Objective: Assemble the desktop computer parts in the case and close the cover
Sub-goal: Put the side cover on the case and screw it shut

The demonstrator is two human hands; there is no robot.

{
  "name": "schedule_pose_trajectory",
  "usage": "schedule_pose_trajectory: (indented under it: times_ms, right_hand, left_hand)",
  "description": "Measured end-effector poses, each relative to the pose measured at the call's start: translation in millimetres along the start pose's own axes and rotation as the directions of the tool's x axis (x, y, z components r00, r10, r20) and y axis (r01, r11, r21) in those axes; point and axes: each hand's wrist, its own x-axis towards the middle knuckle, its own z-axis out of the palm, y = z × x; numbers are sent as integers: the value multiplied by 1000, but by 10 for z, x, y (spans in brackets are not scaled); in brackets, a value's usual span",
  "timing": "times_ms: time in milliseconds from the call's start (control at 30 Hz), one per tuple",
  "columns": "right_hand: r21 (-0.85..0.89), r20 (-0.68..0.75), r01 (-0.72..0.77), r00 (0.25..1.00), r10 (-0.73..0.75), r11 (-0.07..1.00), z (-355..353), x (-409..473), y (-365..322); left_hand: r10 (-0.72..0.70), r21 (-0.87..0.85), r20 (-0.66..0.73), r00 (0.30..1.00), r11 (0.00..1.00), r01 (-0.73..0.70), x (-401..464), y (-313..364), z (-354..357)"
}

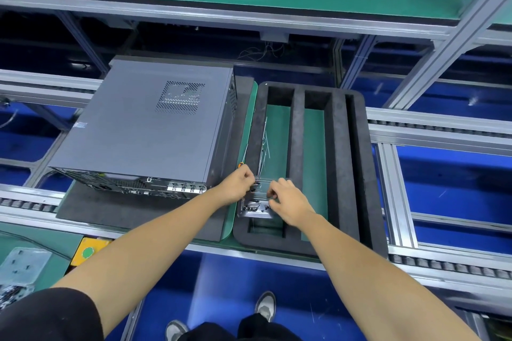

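In the head view, a closed grey desktop computer case [144,130] is seen lying on its side on a dark foam pad [110,210], toward the left end of the green-topped pallet [250,119] that rests on the conveyor rails. Its cover is on, with a perforated vent patch facing up, and its rear port panel is turned toward the near edge. Just to the right of it, a black foam tray [340,163] with long empty slots is set on the same pallet. At the near end of the tray's leftmost slot, a small clear plastic box [253,206] holding dark screws is seen.

Both hands are held over that box. The left hand [238,184] is curled, its fingertips pinched together at the box's far left corner; what is pinched is too small to be made out. The right hand [286,199] is curled likewise, thumb and forefinger closed at the box's right edge, and whether anything is held cannot be told. An orange-tipped tool handle [240,165] is glimpsed just behind the left hand.

At the near left, a yellow box with a green button [88,252] is mounted.
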Motion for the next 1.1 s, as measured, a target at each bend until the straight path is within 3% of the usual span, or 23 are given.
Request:
schedule_pose_trajectory:
  times_ms: [167, 233, 300, 400, 467, 633, 767, 1100]
  right_hand:
    - [-29, 0, -4, 1000, 4, 1000, 18, -3, 1]
    - [-53, 6, 2, 1000, -2, 999, 28, 0, 2]
    - [-70, 9, 8, 1000, -8, 997, 38, -1, 2]
    - [-85, 9, 17, 1000, -17, 996, 55, -8, 6]
    - [-88, 6, 21, 1000, -20, 996, 70, -10, 7]
    - [-103, 2, 21, 1000, -21, 995, 82, -20, 14]
    - [-104, -2, 22, 1000, -23, 994, 87, -20, 22]
    - [-121, -3, 29, 1000, -30, 992, 82, -32, 18]
  left_hand:
    - [-141, -88, 47, 989, 985, 145, -26, -6, 2]
    - [-127, -25, 30, 991, 991, 128, -47, 8, -1]
    - [-64, 159, 41, 997, 986, 56, -60, -10, -4]
    - [-54, 451, 110, 992, 892, -1, -80, -79, 38]
    - [-26, 529, 114, 993, 847, -39, -79, -124, 60]
    - [26, 619, 104, 994, 781, -85, -74, -159, 77]
    - [-19, 678, 105, 994, 733, -58, -55, -117, 93]
    - [-102, 872, 250, 963, 456, -178, 87, 14, 103]
